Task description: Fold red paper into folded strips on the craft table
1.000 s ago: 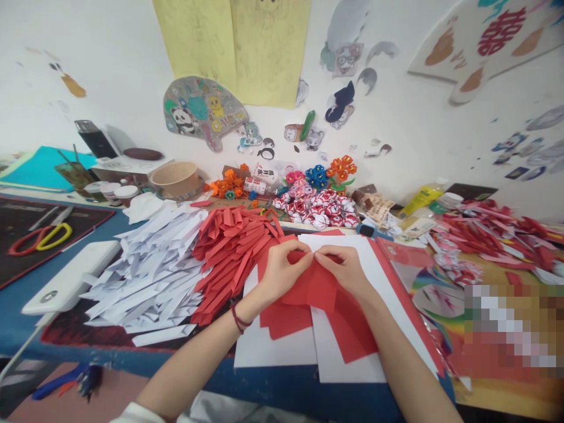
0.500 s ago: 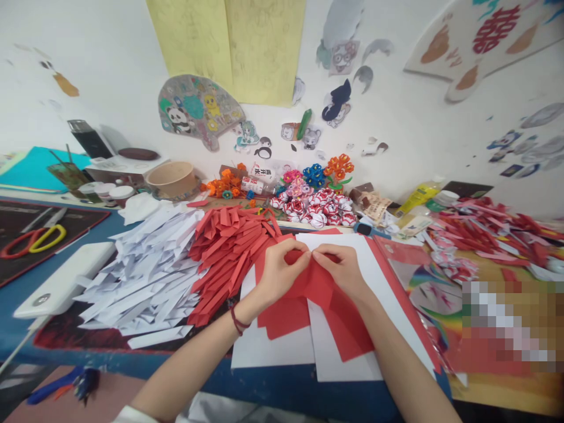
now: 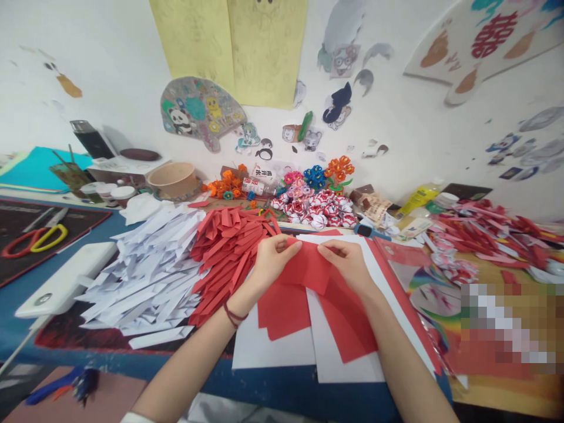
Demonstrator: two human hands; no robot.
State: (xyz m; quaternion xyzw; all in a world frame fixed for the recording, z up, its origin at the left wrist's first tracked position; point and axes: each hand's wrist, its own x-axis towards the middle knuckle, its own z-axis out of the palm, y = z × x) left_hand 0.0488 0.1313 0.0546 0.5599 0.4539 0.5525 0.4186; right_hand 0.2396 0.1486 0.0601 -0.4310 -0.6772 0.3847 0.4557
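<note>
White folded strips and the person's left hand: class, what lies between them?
A pile of red folded strips lies between the white folded strips and the left hand, as the head view shows.

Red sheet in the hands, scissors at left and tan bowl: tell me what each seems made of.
Red sheet: matte paper, seemingly, thin with straight edges.
Scissors: smooth handles, probably plastic, coloured red and yellow; grey blades, likely metal.
Tan bowl: dull, perhaps cardboard or plastic; unclear.

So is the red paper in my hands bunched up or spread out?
Spread out: the red paper stretches broad between the left hand and right hand. Small folds: cannot tell.
</note>
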